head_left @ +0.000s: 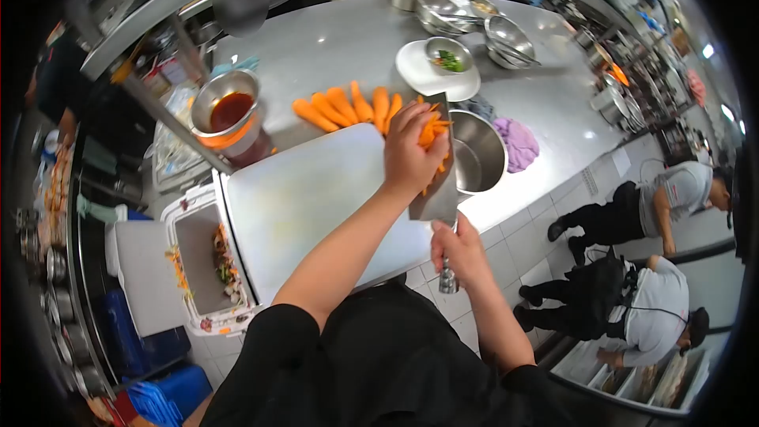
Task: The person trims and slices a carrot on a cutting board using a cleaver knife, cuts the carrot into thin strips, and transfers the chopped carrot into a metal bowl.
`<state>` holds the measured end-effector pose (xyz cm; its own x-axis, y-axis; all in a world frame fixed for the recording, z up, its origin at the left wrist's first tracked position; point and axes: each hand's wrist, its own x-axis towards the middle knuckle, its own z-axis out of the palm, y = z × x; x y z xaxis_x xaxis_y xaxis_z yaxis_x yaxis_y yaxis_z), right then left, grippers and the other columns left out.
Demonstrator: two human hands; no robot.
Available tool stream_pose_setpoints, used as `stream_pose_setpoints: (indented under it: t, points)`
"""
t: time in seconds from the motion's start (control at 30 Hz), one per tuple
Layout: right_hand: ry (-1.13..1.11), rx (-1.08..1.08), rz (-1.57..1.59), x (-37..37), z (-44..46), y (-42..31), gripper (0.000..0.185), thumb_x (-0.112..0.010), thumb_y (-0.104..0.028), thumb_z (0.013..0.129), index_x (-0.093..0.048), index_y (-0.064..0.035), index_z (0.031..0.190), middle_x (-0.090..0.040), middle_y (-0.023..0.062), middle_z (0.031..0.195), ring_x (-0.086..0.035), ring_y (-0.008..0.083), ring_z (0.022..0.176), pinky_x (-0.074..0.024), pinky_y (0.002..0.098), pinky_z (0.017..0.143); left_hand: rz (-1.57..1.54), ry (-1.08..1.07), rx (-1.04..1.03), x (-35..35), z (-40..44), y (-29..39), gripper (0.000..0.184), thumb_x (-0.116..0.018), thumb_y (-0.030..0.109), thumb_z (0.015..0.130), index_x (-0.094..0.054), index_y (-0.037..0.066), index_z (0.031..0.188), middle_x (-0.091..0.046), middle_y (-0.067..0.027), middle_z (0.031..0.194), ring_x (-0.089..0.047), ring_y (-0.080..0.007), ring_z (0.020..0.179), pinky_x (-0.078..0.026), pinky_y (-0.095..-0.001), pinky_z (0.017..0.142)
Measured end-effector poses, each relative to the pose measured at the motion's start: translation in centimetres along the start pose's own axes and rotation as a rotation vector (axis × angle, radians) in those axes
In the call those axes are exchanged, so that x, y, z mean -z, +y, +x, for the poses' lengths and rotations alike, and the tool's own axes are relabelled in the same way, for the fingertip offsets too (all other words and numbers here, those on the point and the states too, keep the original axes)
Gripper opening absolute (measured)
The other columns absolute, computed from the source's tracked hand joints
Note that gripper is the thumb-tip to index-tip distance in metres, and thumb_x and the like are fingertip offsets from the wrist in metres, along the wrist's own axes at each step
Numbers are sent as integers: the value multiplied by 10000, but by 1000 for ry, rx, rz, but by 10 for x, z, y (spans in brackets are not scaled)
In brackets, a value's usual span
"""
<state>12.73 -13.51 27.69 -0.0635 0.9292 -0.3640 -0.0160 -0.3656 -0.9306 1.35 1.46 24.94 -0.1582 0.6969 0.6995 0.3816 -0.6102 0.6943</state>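
My right hand (462,253) grips the metal handle of a cleaver (433,204), whose broad blade points away from me. Cut carrot pieces (432,133) lie on the blade, and my left hand (413,146) is closed over them, pressing them against the steel. Just right of the blade stands a steel pot (481,154), its inside partly visible. Under my left forearm is a white cutting board (308,198). Several whole peeled carrots (338,103) lie in a row beyond the board's far edge.
A steel bowl of red sauce (231,111) stands left. Behind are a white plate (411,71) with a bowl of greens and several steel bowls (510,39). A purple cloth (516,145) lies right of the pot. A scrap bin (198,237) is lower left; two people stand right.
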Motion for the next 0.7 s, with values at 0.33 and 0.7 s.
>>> stream_pose_setpoints:
  t: [0.33, 0.7]
  points:
    - [258, 72, 93, 109, 52, -19, 204, -565, -225, 982, -477, -41, 984, -496, 33, 630, -482, 123, 433, -425, 283, 404, 210, -386, 162, -91, -15, -15, 305, -679, 178, 821, -632, 39, 1088, -638, -143, 1114, -605, -352, 1067, -494, -441, 924]
    - [205, 42, 417, 118, 57, 3, 186, -561, -215, 985, -473, -51, 981, -486, 35, 624, -477, 138, 418, -407, 286, 375, 525, -313, -142, -110, -35, 2, 454, -593, 354, 939, -569, 21, 1247, -595, -187, 1248, -507, -350, 1242, -331, -543, 1104]
